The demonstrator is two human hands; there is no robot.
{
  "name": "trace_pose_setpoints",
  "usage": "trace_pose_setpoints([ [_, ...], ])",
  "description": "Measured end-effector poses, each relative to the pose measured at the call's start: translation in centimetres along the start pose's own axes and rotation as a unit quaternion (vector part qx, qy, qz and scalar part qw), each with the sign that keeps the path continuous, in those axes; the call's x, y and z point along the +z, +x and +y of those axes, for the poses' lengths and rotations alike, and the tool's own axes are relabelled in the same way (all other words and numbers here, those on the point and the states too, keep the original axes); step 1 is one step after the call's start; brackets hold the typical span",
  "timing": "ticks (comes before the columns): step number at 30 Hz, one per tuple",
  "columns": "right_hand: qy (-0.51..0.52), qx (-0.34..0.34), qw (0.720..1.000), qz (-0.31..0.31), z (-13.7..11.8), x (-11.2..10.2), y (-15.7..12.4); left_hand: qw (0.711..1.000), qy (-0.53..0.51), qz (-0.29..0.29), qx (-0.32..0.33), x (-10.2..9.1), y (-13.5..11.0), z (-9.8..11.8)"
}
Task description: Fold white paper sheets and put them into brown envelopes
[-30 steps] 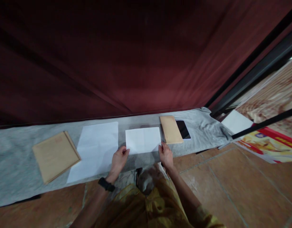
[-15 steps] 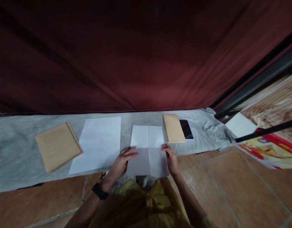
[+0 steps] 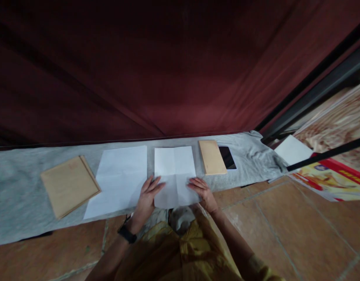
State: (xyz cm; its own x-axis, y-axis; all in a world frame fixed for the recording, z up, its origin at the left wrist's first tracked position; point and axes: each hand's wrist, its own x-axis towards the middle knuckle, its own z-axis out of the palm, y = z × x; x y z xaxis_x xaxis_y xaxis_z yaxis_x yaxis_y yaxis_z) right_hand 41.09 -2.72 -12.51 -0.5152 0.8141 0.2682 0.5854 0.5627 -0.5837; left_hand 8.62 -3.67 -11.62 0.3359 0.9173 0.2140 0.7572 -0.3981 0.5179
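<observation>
A white sheet of paper (image 3: 174,164) with crossing fold creases lies in front of me, its near part bent over the cloth's front edge. My left hand (image 3: 148,194) grips its left side, with fingers on top and the thumb hidden. On the right side my right hand (image 3: 204,192) holds the same sheet, fingers flat over the paper and thumb out of sight. Left of it is a stack of larger white paper (image 3: 123,175) with a faint crease. Right of the sheet lies a narrow brown envelope (image 3: 212,157).
Brown envelopes (image 3: 69,185) overlap the large paper's left side. A dark-screened phone (image 3: 227,157) lies partly beside the narrow envelope. Grey cloth (image 3: 18,187) covers the narrow surface, with a dark red curtain (image 3: 168,78) behind. A black metal bar (image 3: 329,154) and a printed box (image 3: 335,179) are at right.
The creased sheet has moved slightly away from me and left, with both hands on it. My right hand's fingers now reach farther over the paper.
</observation>
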Motion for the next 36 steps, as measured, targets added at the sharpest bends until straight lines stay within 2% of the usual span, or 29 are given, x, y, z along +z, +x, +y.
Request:
trace_pose_setpoints([
  [2,0.003,-0.005,1.0,-0.02,0.5,-0.6,-0.2,0.999,0.036,-0.023,0.014,-0.3,-0.2,-0.2],
  [4,0.002,-0.011,0.999,-0.038,0.9,-1.1,-0.5,0.995,0.042,-0.07,0.051,-0.9,-0.3,-0.3],
  [7,0.007,-0.016,0.999,-0.047,1.1,-1.7,-0.6,0.984,0.009,-0.142,0.108,-1.6,0.0,-0.5],
  [9,0.013,-0.003,0.999,-0.037,1.2,-1.8,-0.2,0.981,-0.031,-0.157,0.109,-1.7,0.4,-0.7],
  [11,0.022,0.033,0.999,-0.022,1.2,-1.7,0.5,0.985,-0.079,-0.141,0.059,-1.5,1.1,-0.9],
  [14,0.014,0.143,0.989,0.016,1.0,-1.3,1.8,0.982,-0.134,-0.08,-0.106,-0.9,2.3,-0.9],
  [16,-0.015,0.231,0.972,0.038,0.7,-0.9,2.8,0.967,-0.153,-0.025,-0.204,-0.4,3.3,-0.7],
  [18,-0.054,0.303,0.95,0.045,0.3,-0.5,3.7,0.956,-0.154,0.02,-0.25,0.0,4.2,-0.3],
  [20,-0.093,0.348,0.932,0.039,-0.1,-0.2,4.7,0.954,-0.128,0.041,-0.269,0.4,5.1,0.2],
  [23,-0.143,0.386,0.911,0.03,-0.7,0.1,6.1,0.953,-0.031,0.039,-0.3,0.5,6.4,1.0],
  [28,-0.199,0.417,0.887,0.009,-1.5,0.2,8.2,0.928,0.109,-0.016,-0.355,0.1,8.5,1.7],
  [31,-0.221,0.422,0.879,0.004,-1.6,0.3,9.2,0.917,0.147,-0.033,-0.37,-0.1,9.3,1.9],
  [36,-0.235,0.433,0.87,0.001,-1.4,0.3,10.5,0.911,0.197,-0.027,-0.362,0.3,9.8,2.0],
])
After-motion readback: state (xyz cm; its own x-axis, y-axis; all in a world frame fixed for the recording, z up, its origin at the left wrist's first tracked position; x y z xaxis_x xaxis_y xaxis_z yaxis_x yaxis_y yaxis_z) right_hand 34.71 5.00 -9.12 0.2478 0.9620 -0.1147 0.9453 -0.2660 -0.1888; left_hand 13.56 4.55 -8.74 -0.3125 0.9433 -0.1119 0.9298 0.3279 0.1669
